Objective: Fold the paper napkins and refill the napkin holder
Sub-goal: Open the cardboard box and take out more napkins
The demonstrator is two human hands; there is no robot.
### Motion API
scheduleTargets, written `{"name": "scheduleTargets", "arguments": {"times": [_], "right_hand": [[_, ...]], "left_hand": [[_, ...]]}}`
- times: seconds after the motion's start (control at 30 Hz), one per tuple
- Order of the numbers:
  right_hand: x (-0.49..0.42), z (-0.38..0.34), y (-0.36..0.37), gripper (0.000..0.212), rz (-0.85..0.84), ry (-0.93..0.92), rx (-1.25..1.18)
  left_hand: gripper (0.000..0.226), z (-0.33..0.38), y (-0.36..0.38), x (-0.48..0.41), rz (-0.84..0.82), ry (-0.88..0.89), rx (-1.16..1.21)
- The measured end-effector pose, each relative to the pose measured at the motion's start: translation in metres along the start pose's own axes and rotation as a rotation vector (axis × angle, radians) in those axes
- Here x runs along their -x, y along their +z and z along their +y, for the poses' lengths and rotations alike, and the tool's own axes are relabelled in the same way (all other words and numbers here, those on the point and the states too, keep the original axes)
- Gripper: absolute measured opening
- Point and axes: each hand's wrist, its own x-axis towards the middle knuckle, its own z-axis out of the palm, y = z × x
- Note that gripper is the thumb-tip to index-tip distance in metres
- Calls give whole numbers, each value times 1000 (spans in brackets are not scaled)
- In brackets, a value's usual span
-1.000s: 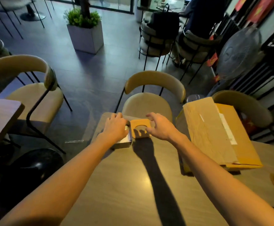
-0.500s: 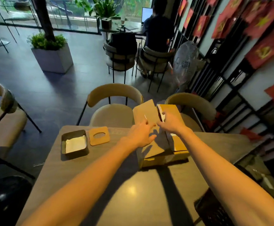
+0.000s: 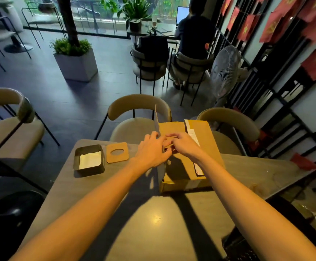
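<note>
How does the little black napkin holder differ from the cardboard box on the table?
The napkin holder is small and dark; the cardboard box is bigger and tan. The holder stands open, white napkins showing, untouched; the box has the left hand and right hand at its top, one flap upright. Both sit on the table.
</note>
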Motion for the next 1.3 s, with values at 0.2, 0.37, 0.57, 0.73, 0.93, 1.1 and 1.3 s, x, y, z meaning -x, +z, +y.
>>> {"name": "scheduleTargets", "arguments": {"times": [0.2, 0.37, 0.57, 0.73, 0.93, 1.1, 1.3], "right_hand": [[-20, 10, 32, 36, -103, -62, 330], [-28, 40, 27, 26, -84, -38, 622], [-36, 58, 8, 49, -69, -23, 791], [-43, 59, -1, 61, -111, -44, 751], [-45, 49, -20, 37, -120, -99, 842], [-31, 52, -30, 49, -172, -98, 1044], [-27, 69, -35, 64, -230, 16, 1297]], "left_hand": [[44, -46, 0, 18, -26, -147, -196], [55, -55, 35, 21, -306, -337, -344], [45, -30, 70, 12, -260, -348, 118], [48, -16, 72, -2, -175, -268, 325], [64, -16, 65, -15, -76, -258, 668], [50, -8, 55, -12, -162, -164, 343], [90, 9, 72, -15, -369, -91, -4]]}}
